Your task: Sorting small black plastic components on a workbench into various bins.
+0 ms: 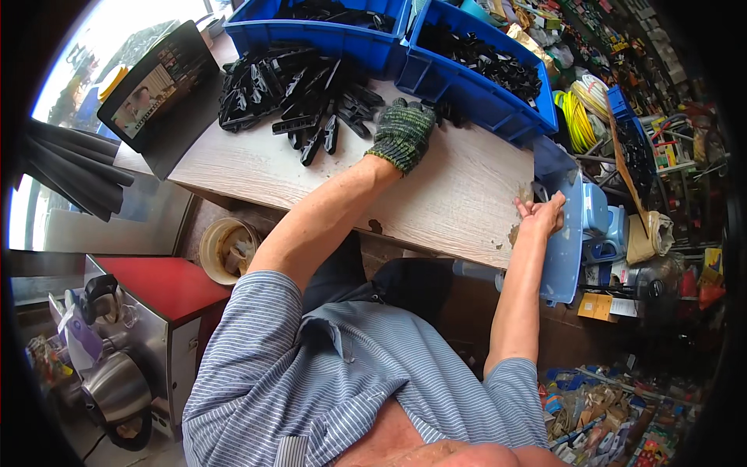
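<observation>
- Blue-and-white striped cloth is worn as a short-sleeved shirt (420, 327) at the lower edge.
- Below the table's left side, a pale bucket (208, 253) is stood beside a red-topped cabinet (167, 280), by which a steel kettle (117, 381) is seen.
- The pale wood-grain tabletop (459, 194) is chipped and stained at its right corner.
- At that corner, the bare right hand (540, 214) is lowered over the rim of a translucent blue bin (562, 249); its fingers are partly bent and set somewhat apart, and whether anything is pinched cannot be told.
- The left forearm is stretched across the table; the left hand (403, 134) is covered by a green-and-black knitted glove, palm down, its fingertips largely hidden, so its grip cannot be told. Small dark pieces (447, 114) are seen just beside it.
- Black clips (292, 93) are heaped on the table to the left of the glove.
- Behind, two blue crates (311, 37) (482, 100) are filled with black parts.
- A tablet (159, 93) is propped at the left; its small on-screen text cannot be made out.
- Farther off, a grey curtain (78, 167) is hung by the window, and a yellow coil (576, 121) is placed among crowded goods at the right, where packaging print is too small to be read.
</observation>
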The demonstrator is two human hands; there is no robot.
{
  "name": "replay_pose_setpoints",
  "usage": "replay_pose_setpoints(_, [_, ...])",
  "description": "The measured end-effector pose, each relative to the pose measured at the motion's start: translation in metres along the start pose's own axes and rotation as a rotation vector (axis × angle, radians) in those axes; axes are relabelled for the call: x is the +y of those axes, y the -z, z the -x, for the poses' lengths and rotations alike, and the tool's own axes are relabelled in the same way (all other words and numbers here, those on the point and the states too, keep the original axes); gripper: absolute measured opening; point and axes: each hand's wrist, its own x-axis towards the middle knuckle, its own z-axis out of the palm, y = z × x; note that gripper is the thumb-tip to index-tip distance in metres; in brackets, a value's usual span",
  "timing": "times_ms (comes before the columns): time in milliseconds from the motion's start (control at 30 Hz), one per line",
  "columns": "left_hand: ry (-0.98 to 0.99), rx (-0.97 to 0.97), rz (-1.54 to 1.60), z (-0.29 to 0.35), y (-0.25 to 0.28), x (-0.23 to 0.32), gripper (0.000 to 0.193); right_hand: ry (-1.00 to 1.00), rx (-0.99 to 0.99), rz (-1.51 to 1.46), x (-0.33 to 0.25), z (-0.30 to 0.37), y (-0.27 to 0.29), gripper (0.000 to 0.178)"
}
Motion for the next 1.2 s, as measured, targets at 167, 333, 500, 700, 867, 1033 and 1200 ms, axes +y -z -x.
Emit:
replay_pose_setpoints(167, [0.092, 0.004, 0.378, 0.012, 0.009, 0.016, 0.022, -0.045, -0.477, -0.009, 0.02, 0.041, -0.004, 0.026])
replay_pose_setpoints(333, [0.548, -0.156, 1.102, 0.033, 0.013, 0.045, 0.043, 0.043, -0.936, 0.161, 0.047, 0.083, -0.021, 0.028])
replay_pose_setpoints(500, [0.646, -0.3, 1.339, 0.041, 0.032, 0.056, 0.06, 0.083, -1.061, 0.289, 0.05, 0.095, -0.026, 0.032])
replay_pose_setpoints(700, [0.565, -0.21, 1.37, 0.046, 0.023, 0.055, 0.065, 0.119, -1.095, 0.33, 0.05, 0.096, -0.028, 0.03])
replay_pose_setpoints(867, [0.636, -0.319, 1.567, 0.044, 0.033, 0.05, 0.067, 0.144, -1.142, 0.302, 0.05, 0.101, -0.03, 0.028])
replay_pose_setpoints(1033, [0.732, -0.309, 2.042, 0.044, 0.025, 0.045, 0.07, 0.073, -1.212, 0.334, 0.042, 0.116, -0.026, 0.027])
replay_pose_setpoints(1200, [0.738, -0.445, 1.82, 0.045, 0.035, 0.044, 0.058, 0.093, -1.159, 0.338, 0.06, 0.113, -0.027, 0.025])
